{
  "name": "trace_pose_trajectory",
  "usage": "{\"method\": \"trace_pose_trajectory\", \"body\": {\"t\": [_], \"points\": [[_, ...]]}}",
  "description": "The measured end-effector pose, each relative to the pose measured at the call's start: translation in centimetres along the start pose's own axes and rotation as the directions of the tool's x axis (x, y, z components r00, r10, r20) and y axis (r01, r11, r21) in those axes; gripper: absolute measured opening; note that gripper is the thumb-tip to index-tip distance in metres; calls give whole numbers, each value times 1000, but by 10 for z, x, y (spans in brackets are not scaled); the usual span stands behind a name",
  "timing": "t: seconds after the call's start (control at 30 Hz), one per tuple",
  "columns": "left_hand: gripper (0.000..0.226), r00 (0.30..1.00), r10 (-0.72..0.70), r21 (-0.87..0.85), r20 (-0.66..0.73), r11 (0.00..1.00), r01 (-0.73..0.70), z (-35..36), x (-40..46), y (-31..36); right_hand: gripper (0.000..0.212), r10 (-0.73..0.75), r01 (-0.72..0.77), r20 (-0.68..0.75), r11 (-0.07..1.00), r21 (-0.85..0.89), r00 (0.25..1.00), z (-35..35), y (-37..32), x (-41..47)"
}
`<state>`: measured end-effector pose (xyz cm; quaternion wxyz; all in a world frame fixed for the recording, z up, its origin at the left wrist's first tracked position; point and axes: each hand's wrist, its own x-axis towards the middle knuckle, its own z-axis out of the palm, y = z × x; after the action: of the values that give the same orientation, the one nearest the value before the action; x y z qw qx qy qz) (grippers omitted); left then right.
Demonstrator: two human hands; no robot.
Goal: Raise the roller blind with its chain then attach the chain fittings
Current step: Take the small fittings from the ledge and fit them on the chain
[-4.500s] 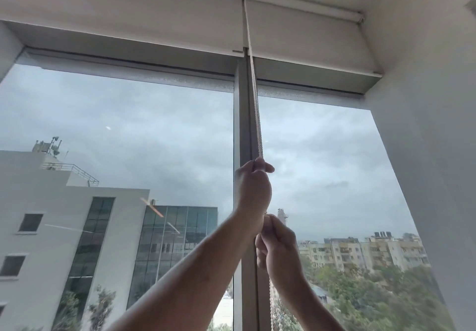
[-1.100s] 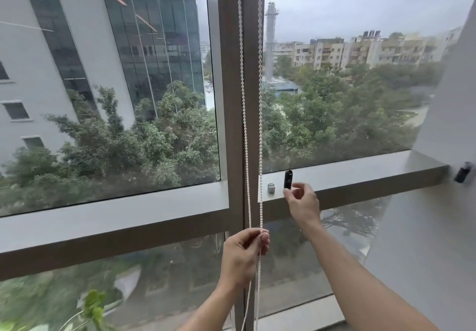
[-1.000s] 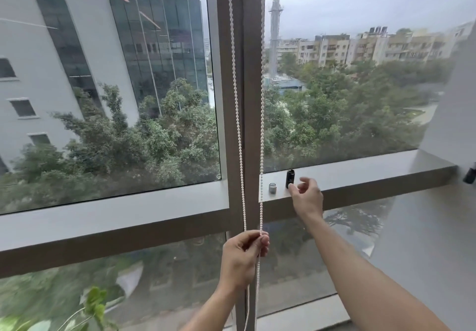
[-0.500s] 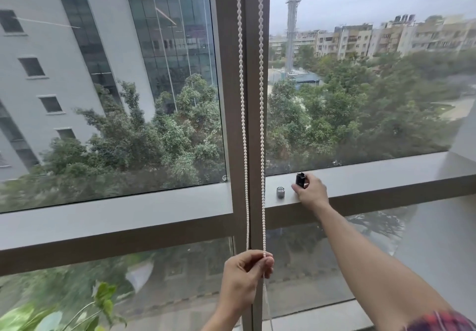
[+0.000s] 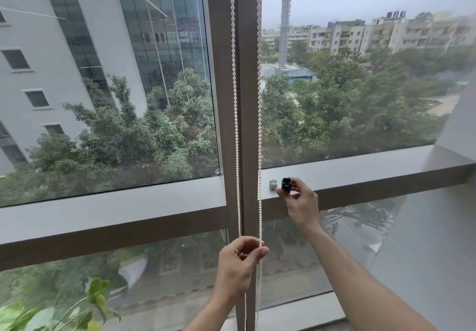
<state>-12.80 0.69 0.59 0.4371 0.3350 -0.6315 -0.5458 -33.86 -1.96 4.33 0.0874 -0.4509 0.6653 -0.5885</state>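
1. White bead chain (image 5: 259, 98) hangs in two strands before the mullion (image 5: 247, 124); left hand (image 5: 238, 263) pinches them low, likely steadying them.
2. Right hand (image 5: 300, 201) grips the black fitting (image 5: 286, 184) in its fingertips, just above the sill (image 5: 373, 173).
3. Silver fitting (image 5: 272, 184) sits on the sill beside it, within reach.

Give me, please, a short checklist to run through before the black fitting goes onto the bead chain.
1. Black fitting held in right hand: ok.
2. Bead chain pinched by left hand: ok.
3. Both chain strands hang straight, untangled: ok.
4. Silver fitting within reach on the window ledge: ok.
5. Fitting's open end facing the chain: cannot tell.
6. Blind fully raised: cannot tell, out of view.
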Motion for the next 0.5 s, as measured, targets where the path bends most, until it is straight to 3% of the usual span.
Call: {"method": "trace_pose_trajectory", "body": {"t": [0.23,0.5], "points": [[33,988,155,109,4,982,-155,1,-5,1,22,-52,36,157,994,102,986,11,-17,-58],[66,902,432,290,23,860,-419,-9,-14,6,24,-28,-52,315,969,240,949,17,-22,-97]]}}
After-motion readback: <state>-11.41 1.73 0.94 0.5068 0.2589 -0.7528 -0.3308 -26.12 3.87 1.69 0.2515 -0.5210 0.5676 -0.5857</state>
